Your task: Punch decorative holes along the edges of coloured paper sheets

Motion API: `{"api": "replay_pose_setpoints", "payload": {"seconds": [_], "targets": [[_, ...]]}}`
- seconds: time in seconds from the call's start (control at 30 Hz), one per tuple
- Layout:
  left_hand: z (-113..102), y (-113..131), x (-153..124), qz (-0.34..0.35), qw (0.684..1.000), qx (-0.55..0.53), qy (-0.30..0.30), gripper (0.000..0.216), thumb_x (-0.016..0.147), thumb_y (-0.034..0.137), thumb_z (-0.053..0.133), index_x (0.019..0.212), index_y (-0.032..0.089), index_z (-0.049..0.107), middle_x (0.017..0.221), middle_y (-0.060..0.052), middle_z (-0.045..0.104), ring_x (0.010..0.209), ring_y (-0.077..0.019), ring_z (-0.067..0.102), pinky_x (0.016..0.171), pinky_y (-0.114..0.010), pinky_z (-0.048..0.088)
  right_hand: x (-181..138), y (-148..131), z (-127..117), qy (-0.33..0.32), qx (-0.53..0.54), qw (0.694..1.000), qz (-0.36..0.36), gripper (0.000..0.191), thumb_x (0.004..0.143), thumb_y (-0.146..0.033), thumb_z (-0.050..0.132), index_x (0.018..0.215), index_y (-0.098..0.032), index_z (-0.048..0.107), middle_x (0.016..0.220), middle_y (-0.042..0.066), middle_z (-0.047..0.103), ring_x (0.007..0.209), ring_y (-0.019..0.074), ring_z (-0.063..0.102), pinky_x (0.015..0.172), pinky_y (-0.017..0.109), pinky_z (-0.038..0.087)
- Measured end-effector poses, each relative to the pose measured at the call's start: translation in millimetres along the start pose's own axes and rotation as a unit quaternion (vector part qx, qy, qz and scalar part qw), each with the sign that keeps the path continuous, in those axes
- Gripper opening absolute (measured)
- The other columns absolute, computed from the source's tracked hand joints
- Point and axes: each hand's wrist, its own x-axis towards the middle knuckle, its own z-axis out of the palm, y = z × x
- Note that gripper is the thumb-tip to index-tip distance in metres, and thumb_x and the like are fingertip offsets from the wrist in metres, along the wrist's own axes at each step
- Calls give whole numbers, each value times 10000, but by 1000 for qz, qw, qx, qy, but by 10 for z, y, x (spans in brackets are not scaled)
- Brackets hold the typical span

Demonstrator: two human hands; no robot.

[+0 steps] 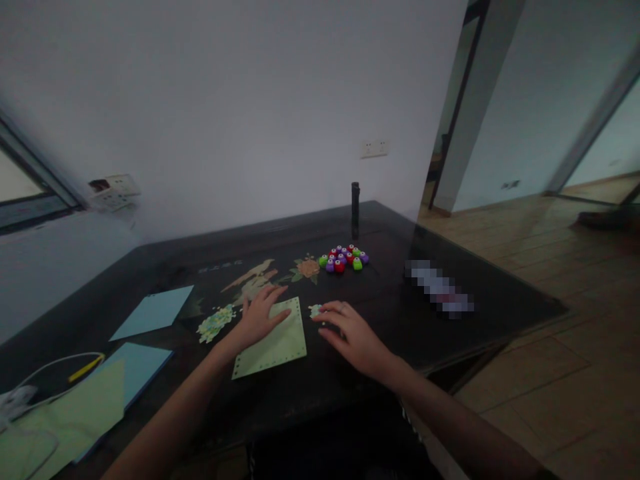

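Observation:
On the dark table lies a pale green sheet (pixel 280 343) with small holes punched along its edges. My left hand (pixel 259 317) rests on its upper left part, fingers spread and nothing gripped. To the right of the sheet, my right hand (pixel 357 337) is at a small heap of paper bits (pixel 315 311). Its thumb and fingers are apart, with the fingertips at the heap's right side. A larger heap of pale paper bits (pixel 216 324) sits left of my left hand. Beyond the hands, several small purple, red and green craft punches (pixel 343 259) stand in a cluster.
A black cylinder (pixel 355 210) stands upright near the back edge. At right is a blurred-out object (pixel 440 288). Light blue sheets (pixel 155 311), more green paper (pixel 75 420), a yellow pen-like tool (pixel 85 369) and a white cable (pixel 55 363) lie at left.

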Motion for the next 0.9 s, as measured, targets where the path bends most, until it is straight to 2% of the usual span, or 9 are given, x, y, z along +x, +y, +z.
{"api": "replay_pose_setpoints", "payload": {"seconds": [0.1, 0.2, 0.3, 0.43, 0.57, 0.7, 0.77, 0.9], "targets": [[-105, 93, 269, 41, 996, -50, 54, 452, 852, 472, 453, 1259, 279, 489, 1353, -74, 474, 1260, -293, 400, 1038, -630, 211, 181, 312, -301, 51, 11, 999, 12, 191, 884, -280, 504, 1009, -212, 633, 1052, 69, 604, 951, 178, 554, 799, 327, 456], [-105, 246, 645, 83, 985, -97, 116, 363, 844, 378, 480, 1177, 255, 556, 1284, -63, 526, 1203, -248, 458, 1040, -516, 311, 444, 791, -518, 116, -10, 993, 20, 221, 881, -344, 493, 981, -203, 632, 1003, 68, 620, 897, 187, 562, 724, 311, 459], [37, 466, 1072, 92, 977, -121, 148, 313, 828, 292, 489, 1111, 216, 597, 1243, -70, 552, 1177, -227, 477, 1024, -441, 355, 751, 1325, -624, 165, -107, 980, 16, 251, 881, -354, 480, 960, -176, 638, 973, 84, 619, 960, 213, 530, 870, 361, 419], [359, 813, 1559, 51, 981, -89, 165, 327, 837, 306, 469, 1138, 258, 587, 1263, -41, 539, 1180, -231, 459, 1022, -442, 351, 1128, 1840, -593, 128, -243, 958, 80, 305, 891, -331, 432, 1067, -182, 631, 1102, 106, 591, 1080, 246, 473, 937, 385, 381], [676, 1074, 1823, 19, 987, -41, 155, 375, 876, 364, 386, 1205, 274, 544, 1350, -52, 479, 1247, -262, 383, 1022, -524, 318, 1362, 2067, -431, 81, -279, 944, 157, 380, 901, -345, 385, 1222, -245, 562, 1276, 76, 522, 1160, 247, 447, 942, 380, 394], [895, 1128, 1935, 23, 995, -4, 101, 448, 887, 369, 326, 1299, 264, 468, 1430, -50, 401, 1315, -296, 298, 1033, -626, 233, 1438, 2173, -302, 30, -281, 943, 175, 421, 916, -351, 330, 1280, -266, 523, 1352, 44, 484, 1190, 219, 462, 985, 360, 372], [962, 1097, 1970, 21, 996, 4, 83, 482, 878, 370, 333, 1343, 273, 417, 1455, -41, 369, 1324, -303, 286, 1034, -624, 236, 1447, 2201, -274, 5, -282, 945, 168, 441, 909, -355, 344, 1310, -251, 497, 1368, 45, 478, 1199, 214, 469, 1007, 351, 357], [997, 1010, 1991, 40, 996, 23, 82, 513, 875, 337, 328, 1381, 257, 355, 1448, -52, 377, 1276, -271, 364, 1039, -539, 296, 1479, 2179, -227, -13, -276, 949, 153, 457, 916, -325, 326, 1333, -206, 471, 1361, 50, 493, 1209, 197, 474, 1024, 322, 344]]}}
